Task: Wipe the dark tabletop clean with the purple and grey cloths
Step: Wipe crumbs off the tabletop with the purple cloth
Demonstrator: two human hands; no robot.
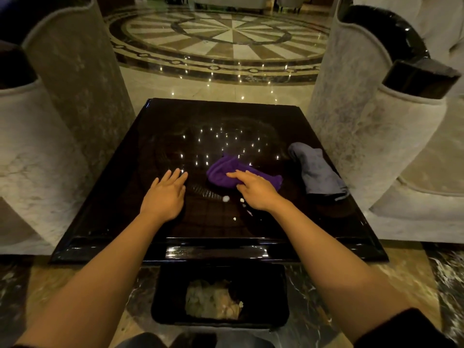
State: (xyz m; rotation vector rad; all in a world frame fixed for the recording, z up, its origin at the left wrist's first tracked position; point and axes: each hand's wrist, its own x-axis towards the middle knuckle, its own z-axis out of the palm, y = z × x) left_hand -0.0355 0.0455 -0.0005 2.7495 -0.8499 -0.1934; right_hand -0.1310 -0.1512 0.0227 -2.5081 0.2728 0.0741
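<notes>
The glossy dark tabletop (140, 151) fills the middle of the view. A crumpled purple cloth (222, 172) lies right of its centre. My right hand (256, 190) rests on the near edge of that cloth, fingers spread and pressing on it. My left hand (165, 194) lies flat on the bare tabletop to the left of the cloth, fingers apart, holding nothing. A grey cloth (317, 172) lies bunched near the table's right edge, untouched. A few small white crumbs (226, 198) sit on the tabletop between my hands.
Pale upholstered armchairs stand close on the left (62, 101) and right (371, 116) of the table. A black bin (266, 292) with crumpled waste stands on the floor under the table's near edge. Polished marble floor lies beyond.
</notes>
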